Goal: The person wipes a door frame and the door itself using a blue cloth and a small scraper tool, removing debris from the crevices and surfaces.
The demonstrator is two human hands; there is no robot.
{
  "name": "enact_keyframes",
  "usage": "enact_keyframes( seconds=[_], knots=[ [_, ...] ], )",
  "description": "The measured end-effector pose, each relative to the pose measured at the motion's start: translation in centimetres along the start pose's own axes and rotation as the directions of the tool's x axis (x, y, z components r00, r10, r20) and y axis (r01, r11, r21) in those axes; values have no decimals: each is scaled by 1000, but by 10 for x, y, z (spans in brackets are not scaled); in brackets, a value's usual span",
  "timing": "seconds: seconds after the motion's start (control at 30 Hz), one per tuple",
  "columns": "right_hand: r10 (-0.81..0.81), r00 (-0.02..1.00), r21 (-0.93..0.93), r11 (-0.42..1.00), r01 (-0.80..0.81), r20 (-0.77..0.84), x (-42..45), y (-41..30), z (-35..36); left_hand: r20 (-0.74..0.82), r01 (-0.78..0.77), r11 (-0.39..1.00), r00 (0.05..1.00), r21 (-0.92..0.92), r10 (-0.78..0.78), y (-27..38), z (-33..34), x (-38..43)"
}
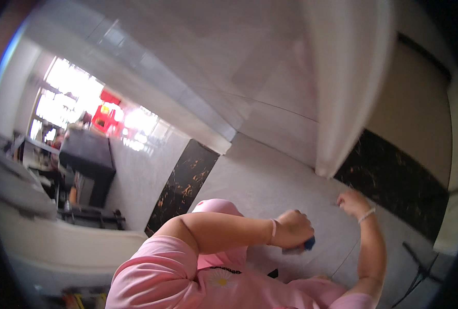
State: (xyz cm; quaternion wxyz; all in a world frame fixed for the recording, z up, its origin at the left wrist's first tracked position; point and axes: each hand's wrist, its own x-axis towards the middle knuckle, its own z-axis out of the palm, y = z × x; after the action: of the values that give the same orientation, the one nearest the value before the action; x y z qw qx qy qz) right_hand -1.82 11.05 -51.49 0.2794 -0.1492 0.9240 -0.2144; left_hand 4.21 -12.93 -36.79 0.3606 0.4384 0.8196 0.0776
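Observation:
My left hand [294, 230] reaches across in front of my body, its fingers closed around a small dark blue and grey object [309, 243]. Blur and the fist hide most of that object, so its kind is unclear. Farther right, my right hand [354, 204] is held with curled fingers close together above the pale tiled floor [248, 174]. Something small and dark may show at its fingertips, too blurred to settle. The two hands are apart. Below them is my pink shirt [229, 286] with a daisy print, and a pink-clothed knee [219, 206] shows behind the left forearm.
A pale door frame post [329, 154] stands beyond my right hand, by a black marble-patterned strip [399, 185]. Another black strip [184, 181] crosses the floor at left. Thin black stand legs [420, 272] are at lower right. A dark grey box-like piece of furniture [87, 150] stands far left.

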Motion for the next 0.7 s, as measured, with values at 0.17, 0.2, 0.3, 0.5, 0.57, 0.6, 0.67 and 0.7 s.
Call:
enact_keyframes(
  seconds=[0.17,0.2,0.3,0.5,0.57,0.6,0.67,0.7],
  knots=[
    [-107,989,14,994,106,102,5,-56,-3,81,-60,992,995,111,51,13,-2,-20],
    [-129,988,2,992,129,80,2,-71,-6,99,-113,982,990,153,99,13,3,-21],
    [-219,975,32,975,218,29,8,-95,-7,87,-191,963,980,192,177,7,17,-23],
    [-202,976,180,960,215,-86,12,-131,-26,173,-246,954,961,173,216,-4,5,-15],
    [-151,975,225,956,186,-164,0,-132,-31,240,-278,937,944,213,226,-4,3,-1],
    [-121,974,290,941,173,-191,-6,-139,-34,244,-303,923,938,236,246,-11,3,2],
    [-29,952,494,850,183,-303,-18,-133,-24,113,-305,941,950,147,290,-33,22,19],
    [99,977,640,767,47,-190,-22,-125,-18,74,-263,957,964,121,256,-40,22,19]
  ],
)
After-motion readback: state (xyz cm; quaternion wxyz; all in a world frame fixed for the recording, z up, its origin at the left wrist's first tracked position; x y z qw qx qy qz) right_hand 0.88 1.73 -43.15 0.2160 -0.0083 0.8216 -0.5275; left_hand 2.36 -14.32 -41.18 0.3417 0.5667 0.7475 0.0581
